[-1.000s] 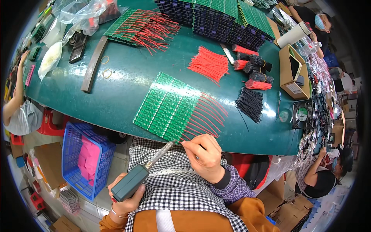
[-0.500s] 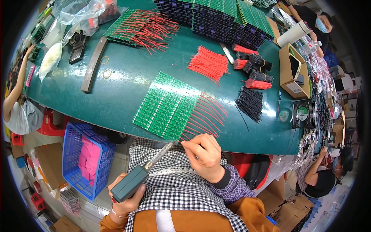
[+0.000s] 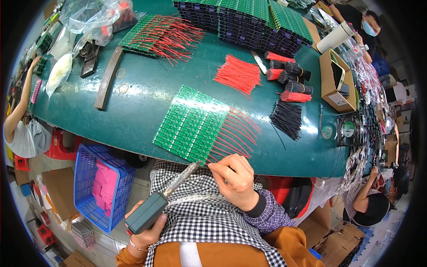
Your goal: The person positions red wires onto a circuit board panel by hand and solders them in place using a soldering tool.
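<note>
Gripping a dark-green, box-handled soldering iron point(image 3: 147, 212) in my left hand point(image 3: 153, 229), right hand point(image 3: 235, 181) pinching a thin red wire point(image 3: 207, 164) at the green rectangular circuit panel's point(image 3: 191, 127) near corner, tabletop point(image 3: 133, 129). Probably mid-joint; next move needed the wire steady.

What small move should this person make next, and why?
I'd say hold the right hand steady a moment: it pinches what looks like a red wire at the near corner of the green board, where the tool in the left hand points its tip.
</note>
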`<state>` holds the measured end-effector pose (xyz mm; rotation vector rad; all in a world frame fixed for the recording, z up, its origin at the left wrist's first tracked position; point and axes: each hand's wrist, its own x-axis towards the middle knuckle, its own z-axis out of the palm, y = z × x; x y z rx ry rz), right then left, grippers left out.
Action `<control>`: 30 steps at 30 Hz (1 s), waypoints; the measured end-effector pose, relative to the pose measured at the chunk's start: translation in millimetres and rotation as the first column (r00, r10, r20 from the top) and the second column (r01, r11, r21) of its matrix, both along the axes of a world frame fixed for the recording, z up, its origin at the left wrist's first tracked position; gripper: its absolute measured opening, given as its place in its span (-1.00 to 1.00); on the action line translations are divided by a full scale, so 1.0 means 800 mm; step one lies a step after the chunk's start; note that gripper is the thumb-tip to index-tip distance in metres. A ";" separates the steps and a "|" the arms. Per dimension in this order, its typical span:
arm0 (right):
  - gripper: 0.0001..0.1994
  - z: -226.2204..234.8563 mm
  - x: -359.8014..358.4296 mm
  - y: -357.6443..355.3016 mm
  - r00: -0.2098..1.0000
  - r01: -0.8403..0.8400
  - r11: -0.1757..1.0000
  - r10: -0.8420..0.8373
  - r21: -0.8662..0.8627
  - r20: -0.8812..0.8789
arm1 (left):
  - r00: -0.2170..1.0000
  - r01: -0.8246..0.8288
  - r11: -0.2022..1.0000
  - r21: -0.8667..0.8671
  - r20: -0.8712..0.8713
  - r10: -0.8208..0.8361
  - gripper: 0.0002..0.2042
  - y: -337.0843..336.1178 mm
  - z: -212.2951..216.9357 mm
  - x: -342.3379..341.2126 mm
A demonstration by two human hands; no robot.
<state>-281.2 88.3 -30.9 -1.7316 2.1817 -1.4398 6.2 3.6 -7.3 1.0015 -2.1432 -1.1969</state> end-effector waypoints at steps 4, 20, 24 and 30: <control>-0.77 0.001 0.000 0.000 1.000 -0.002 1.000 0.002 0.012 0.003 | 1.000 -0.001 1.000 -0.021 0.008 0.002 -0.71 -0.001 0.000 0.002; -0.64 0.137 -0.001 0.016 -0.041 -0.767 0.229 0.915 -0.599 0.402 | 0.976 -0.141 0.986 0.093 -0.156 0.154 -0.60 -0.012 -0.026 -0.002; -0.67 0.166 0.038 0.004 -0.318 -0.568 0.119 0.881 -0.814 0.350 | 0.894 -0.195 0.920 0.341 -0.324 0.310 -0.53 -0.011 -0.062 0.007; -0.71 0.163 0.037 -0.002 -0.406 -0.537 -0.029 0.885 -0.843 0.228 | 0.955 -0.151 0.987 0.051 -0.249 0.159 -0.58 -0.014 -0.028 -0.026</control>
